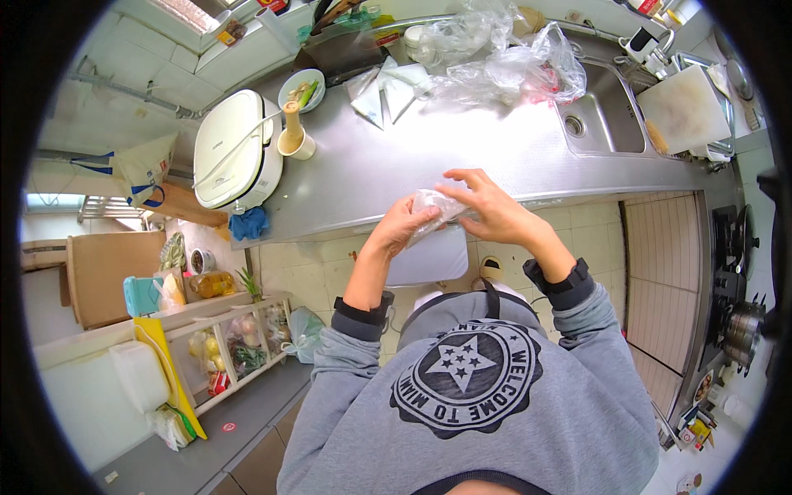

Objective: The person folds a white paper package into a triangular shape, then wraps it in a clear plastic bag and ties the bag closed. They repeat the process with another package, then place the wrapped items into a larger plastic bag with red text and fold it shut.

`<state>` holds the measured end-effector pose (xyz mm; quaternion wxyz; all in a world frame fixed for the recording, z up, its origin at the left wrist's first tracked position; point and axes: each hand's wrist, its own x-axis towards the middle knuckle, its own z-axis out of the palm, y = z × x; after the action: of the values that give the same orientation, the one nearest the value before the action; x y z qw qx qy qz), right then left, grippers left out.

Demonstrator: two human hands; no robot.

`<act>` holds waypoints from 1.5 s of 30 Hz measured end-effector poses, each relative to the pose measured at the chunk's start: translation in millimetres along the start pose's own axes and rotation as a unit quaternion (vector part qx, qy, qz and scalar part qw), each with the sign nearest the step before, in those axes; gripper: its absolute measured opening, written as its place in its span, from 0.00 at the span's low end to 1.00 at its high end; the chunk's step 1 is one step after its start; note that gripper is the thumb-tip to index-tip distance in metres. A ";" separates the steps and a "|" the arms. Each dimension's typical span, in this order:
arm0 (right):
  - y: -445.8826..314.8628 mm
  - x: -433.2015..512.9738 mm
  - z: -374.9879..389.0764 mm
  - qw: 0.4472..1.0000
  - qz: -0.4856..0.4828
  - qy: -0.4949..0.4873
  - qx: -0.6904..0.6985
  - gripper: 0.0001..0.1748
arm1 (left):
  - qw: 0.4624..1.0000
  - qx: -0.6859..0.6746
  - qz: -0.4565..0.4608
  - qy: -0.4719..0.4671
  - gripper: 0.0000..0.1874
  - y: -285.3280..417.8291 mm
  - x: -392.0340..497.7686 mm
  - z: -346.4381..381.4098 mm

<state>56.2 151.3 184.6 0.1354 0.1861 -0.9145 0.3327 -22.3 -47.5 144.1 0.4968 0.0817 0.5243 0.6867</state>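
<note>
A crumpled clear plastic bag (432, 213) is gripped between the thumb and fingers of my left hand (401, 226), just in front of the counter's near edge. My right hand (492, 207) is at the bag's right side with its fingers spread; whether its fingertips hold the plastic cannot be told. Farther back on the steel counter (346, 179) lie folded white-and-clear plastic pieces (396, 90) and a heap of clear plastic bags (495, 71). A white bin-like thing (427, 257) is below my hands, partly hidden by them.
A white electric cooker (232, 148), a cup with a wooden pestle (296, 145) and a bowl of vegetables (301, 90) stand at the counter's left. At the right are a sink (603, 114), a cutting board (684, 110) and a stove (724, 266). A blue cloth (249, 223) hangs at the left corner.
</note>
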 end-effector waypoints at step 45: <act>-10.1 -9.0 -15.5 0.959 0.178 0.073 0.207 0.14 | 0.998 0.053 0.017 -0.004 0.19 4.2 -23.4 57.0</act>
<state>70.5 156.6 198.4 0.0985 0.0194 -0.8319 0.5457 22.8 -28.9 181.9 0.4826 0.1194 0.5563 0.6659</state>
